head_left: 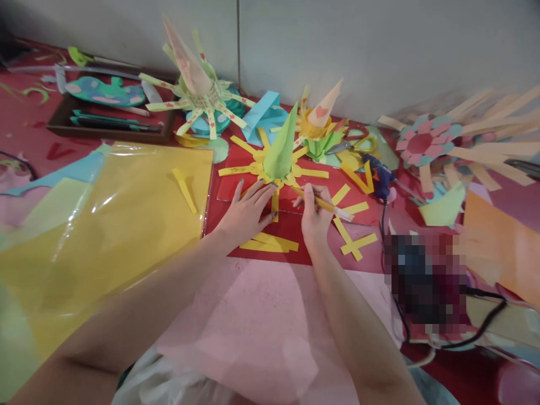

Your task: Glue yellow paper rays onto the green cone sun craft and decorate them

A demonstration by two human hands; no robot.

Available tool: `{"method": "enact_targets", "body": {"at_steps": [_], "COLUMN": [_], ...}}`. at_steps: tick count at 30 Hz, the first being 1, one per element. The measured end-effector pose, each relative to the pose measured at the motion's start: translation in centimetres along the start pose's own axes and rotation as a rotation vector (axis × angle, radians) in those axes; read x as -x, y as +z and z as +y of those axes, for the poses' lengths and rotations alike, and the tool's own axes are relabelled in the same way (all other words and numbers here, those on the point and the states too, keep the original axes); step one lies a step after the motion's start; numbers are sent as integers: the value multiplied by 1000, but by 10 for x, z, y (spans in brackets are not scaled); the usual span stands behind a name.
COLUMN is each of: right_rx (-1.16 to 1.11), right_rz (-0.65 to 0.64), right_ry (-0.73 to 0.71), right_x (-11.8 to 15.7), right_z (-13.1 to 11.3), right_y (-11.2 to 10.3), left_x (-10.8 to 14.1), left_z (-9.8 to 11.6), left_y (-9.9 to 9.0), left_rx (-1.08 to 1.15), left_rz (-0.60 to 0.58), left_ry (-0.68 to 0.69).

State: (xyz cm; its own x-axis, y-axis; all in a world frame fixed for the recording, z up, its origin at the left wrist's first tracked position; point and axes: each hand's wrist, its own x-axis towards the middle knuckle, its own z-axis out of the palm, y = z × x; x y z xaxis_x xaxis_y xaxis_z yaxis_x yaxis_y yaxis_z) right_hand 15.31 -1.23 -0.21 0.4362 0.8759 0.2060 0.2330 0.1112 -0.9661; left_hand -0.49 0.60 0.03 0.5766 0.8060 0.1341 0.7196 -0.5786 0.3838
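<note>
Small dark marks, too small to be read, are borne by the yellow strip (234, 170) left of the green paper cone (280, 149). The green cone is set point-up above a red sheet (354, 197), its base ringed by a yellow scalloped collar (255, 169) with radiating strips. In front of the green cone, the left hand (248, 208) is laid at the collar, fingers slightly spread. At the cone's front right, a slim yellow pencil-like tool (327, 206) is gripped in the right hand (315, 220), tip toward the collar. Behind the green cone, a red heart (321, 111) is displayed on a pale cone (331, 102).
</note>
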Motion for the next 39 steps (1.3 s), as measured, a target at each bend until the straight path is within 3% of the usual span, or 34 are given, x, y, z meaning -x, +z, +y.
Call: {"method": "enact_targets", "body": {"at_steps": [4,8,13,16,20,23,31,39], "right_rx": [-22,15,267,492,625,732,961,1068], "right_rz": [-22,-45,-119,-229,-426,-505,-552,-482], "right_ry": [22,1,-130,-137,-169,-172,-206,-259], "right_x": [-2,-2,6,13,18,18,23,28], "right_z": [3,3,-3,-7,-12,-16,-33,-37], "right_y": [-1,-2,-5,-12,-21,-25,-30,-27], "left_x": [0,0,2,3,5,7,9,9], "left_z": [1,1,-2,-3,-1,2,2,3], "left_y": [-2,-5,-6,-5,-5,-6,-5,-7], "left_rx": [20,29,14,10,-4,-43,-80,-79], "left_rz": [16,129,201,187,154,140,206,215], "left_ry": [8,-1,-4,6,14,28,80,79]}}
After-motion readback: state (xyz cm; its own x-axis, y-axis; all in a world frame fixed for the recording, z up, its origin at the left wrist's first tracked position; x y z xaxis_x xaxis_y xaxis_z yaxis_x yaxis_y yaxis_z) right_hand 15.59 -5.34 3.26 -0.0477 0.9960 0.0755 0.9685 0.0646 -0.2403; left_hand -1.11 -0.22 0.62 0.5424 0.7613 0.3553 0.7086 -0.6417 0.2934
